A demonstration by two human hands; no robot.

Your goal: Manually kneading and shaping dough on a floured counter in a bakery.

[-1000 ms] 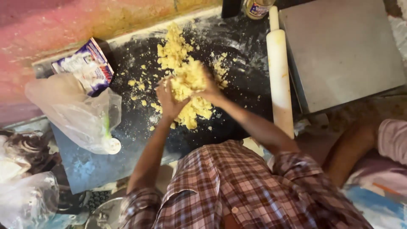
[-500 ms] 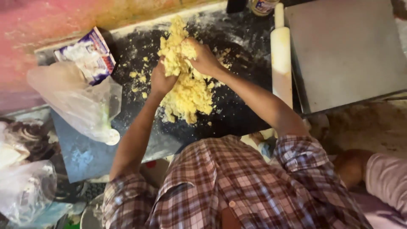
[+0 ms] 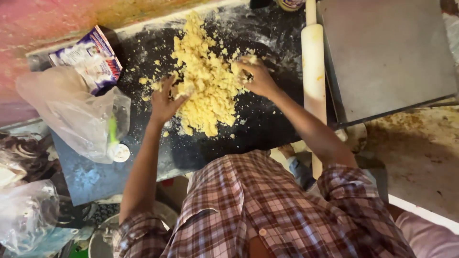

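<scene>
both hands are working a loose heap of yellow crumbly dough (image 3: pixel 205 83) lying mid dark tabletop (image 3: pixel 267 129). left hand (image 3: pixel 165 102) is pressing its edge, fingers spread; right hand (image 3: pixel 258 76) is cupping crumbs inward. the dough is not yet binding; the rolling pin (image 3: pixel 313 71) is lying untouched just beside it.

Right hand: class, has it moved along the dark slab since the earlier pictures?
Yes. The right hand has shifted away from the person's body, up the crumbly yellow dough, and closer to the rolling pin lying on the dark slab.
</scene>
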